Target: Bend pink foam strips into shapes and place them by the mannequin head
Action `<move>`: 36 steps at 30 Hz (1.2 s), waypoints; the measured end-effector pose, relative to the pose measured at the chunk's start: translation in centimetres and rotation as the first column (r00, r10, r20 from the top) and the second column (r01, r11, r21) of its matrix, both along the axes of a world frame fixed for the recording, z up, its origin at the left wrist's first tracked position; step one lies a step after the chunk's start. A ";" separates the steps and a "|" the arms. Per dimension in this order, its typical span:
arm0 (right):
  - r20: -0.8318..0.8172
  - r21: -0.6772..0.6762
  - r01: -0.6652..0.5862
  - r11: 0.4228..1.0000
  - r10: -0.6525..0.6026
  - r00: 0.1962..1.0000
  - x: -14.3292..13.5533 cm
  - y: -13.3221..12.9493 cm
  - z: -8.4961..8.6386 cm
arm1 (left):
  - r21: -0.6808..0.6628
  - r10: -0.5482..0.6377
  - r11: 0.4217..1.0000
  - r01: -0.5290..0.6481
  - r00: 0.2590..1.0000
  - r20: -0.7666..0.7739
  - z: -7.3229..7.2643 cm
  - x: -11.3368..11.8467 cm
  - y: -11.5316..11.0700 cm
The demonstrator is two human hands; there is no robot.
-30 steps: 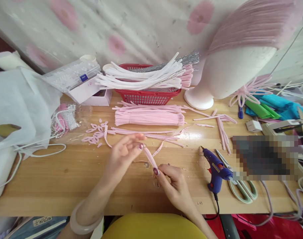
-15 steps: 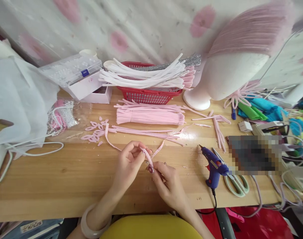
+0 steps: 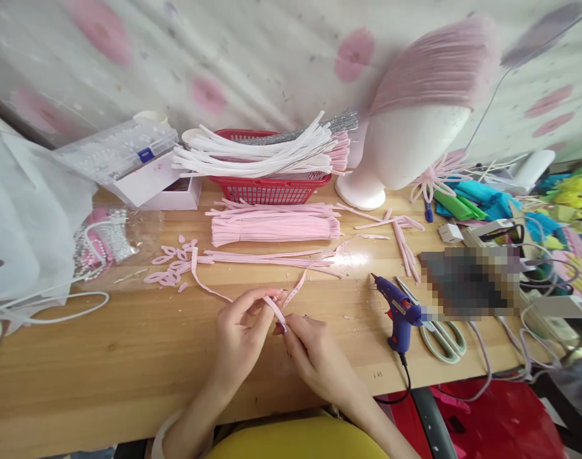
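Note:
Between my two hands is a short pink pipe cleaner (image 3: pixel 274 310), bent into a narrow piece. My left hand (image 3: pixel 243 328) pinches its upper end, and my right hand (image 3: pixel 312 354) pinches the lower end between thumb and finger. A pink measuring tape (image 3: pixel 295 288) lies on the table behind my fingers, its middle hidden by them. Loose pink pipe cleaners (image 3: pixel 266 257) lie just beyond, with a thick pink pipe cleaner bundle (image 3: pixel 276 229) behind. Several small pink loops (image 3: pixel 169 275) are gathered to the left.
A blue glue gun (image 3: pixel 398 306) and scissors (image 3: pixel 443 341) lie at right. At the back stand a red basket (image 3: pixel 271 191) of pipe cleaners and a white foam head (image 3: pixel 415 140) with a pink cap. A bead bag (image 3: pixel 104 242) and white boxes (image 3: pixel 150 182) are at left.
The view has shifted, so most table items appear further left. Both hands still hold the pink pipe cleaner, which now looks narrower and straighter between the fingers.

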State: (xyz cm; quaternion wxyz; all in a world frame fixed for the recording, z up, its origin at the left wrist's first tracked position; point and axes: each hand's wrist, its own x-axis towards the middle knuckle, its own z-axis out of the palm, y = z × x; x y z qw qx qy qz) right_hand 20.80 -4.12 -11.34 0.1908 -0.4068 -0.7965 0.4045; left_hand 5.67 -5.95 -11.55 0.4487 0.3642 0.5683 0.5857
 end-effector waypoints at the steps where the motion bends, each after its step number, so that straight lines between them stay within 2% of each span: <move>1: 0.012 0.009 -0.006 1.000 0.006 1.000 0.0 0.0 0.0 | 0.018 0.025 1.000 -0.024 0.999 -0.037 -0.1 -0.1 -0.1; 4: 0.027 0.027 -0.031 0.999 0.030 0.999 0.1 0.0 0.0 | 0.049 0.081 0.996 -0.077 0.993 -0.084 -0.4 -0.2 -0.3; 8: 0.006 0.057 -0.031 0.998 0.030 1.000 0.2 -0.1 0.0 | 0.095 0.188 0.978 -0.183 0.981 -0.043 -0.4 -0.1 -0.2; 10: -0.007 0.045 -0.015 0.999 0.015 1.000 0.3 -0.2 -0.2 | 0.102 0.205 0.975 -0.200 0.978 -0.046 -0.3 -0.1 0.0; 15: -0.009 -0.066 0.018 0.998 -0.018 1.000 0.8 -0.5 -0.9 | 0.023 0.130 0.991 -0.129 0.992 -0.009 0.4 -0.6 0.6; 20: -0.037 -0.119 0.009 0.993 -0.013 0.999 1.0 -0.7 -0.8 | -0.038 0.083 0.996 -0.082 0.995 0.046 0.6 -0.4 1.0; 25: -0.053 -0.149 0.036 0.988 -0.045 0.998 0.7 -0.6 -0.9 | -0.183 -0.058 0.979 0.085 0.987 0.148 0.1 0.8 0.5; 27: -0.063 -0.162 0.044 0.986 -0.055 0.996 0.7 -0.5 -0.9 | -0.200 -0.078 0.974 0.110 0.984 0.163 0.0 1.1 0.4; 30: -0.070 -0.171 0.049 0.984 -0.062 0.996 0.7 -0.4 -0.9 | -0.173 -0.039 0.983 0.061 0.991 0.129 0.0 1.0 0.6; 33: -0.076 -0.212 0.036 0.977 -0.053 0.996 0.8 -0.3 -0.6 | -0.091 0.082 0.993 -0.074 0.992 0.091 0.2 0.2 1.1; 35: -0.116 -0.280 0.017 0.960 -0.051 0.992 0.8 -0.4 -0.5 | -0.058 0.135 0.990 -0.128 0.983 0.128 0.2 -0.4 1.5; 36: -0.148 -0.322 0.011 0.947 -0.062 0.987 0.7 -0.4 -0.4 | -0.062 0.127 0.991 -0.119 0.978 0.166 0.3 -0.7 1.6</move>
